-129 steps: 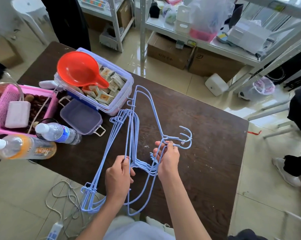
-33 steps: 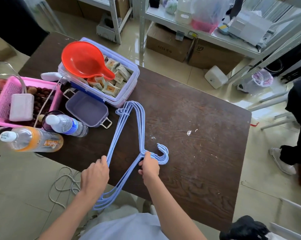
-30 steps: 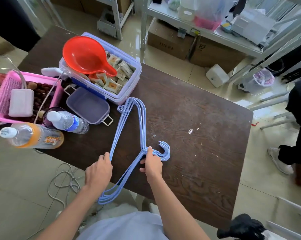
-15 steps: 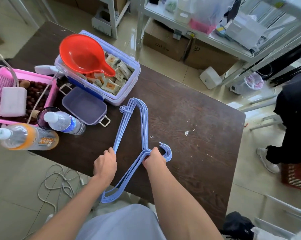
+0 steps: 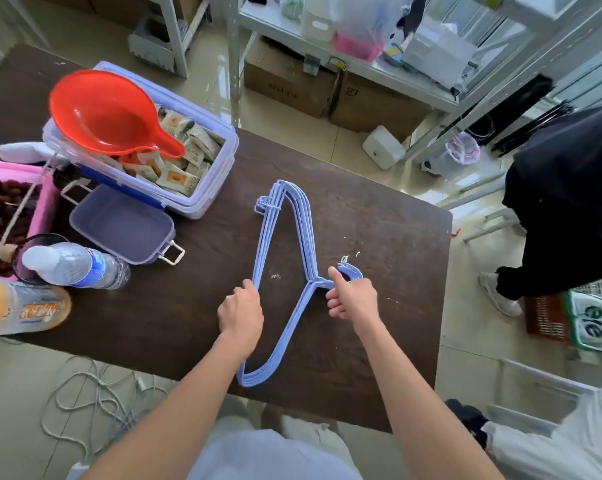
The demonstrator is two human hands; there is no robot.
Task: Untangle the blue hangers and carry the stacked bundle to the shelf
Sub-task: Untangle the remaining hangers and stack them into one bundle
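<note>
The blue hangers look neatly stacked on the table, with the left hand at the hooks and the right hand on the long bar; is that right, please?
Nearly: the hands are swapped. In the head view the right hand is at the hooks of the blue hangers and the left hand is on the long bar.

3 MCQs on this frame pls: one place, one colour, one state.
1. Where does the red scoop sit?
A. on the packet-filled box
B. on the floor
C. in the pink basket

2. What colour are the hangers?
A. green
B. light blue
C. black

3. How do the hangers lie?
A. scattered loose
B. hung on the shelf
C. stacked flat on the table

Answers: A, its bowl rests over the packets. B, every wire is light blue. C, left hand and right hand grip one aligned bundle.
</note>
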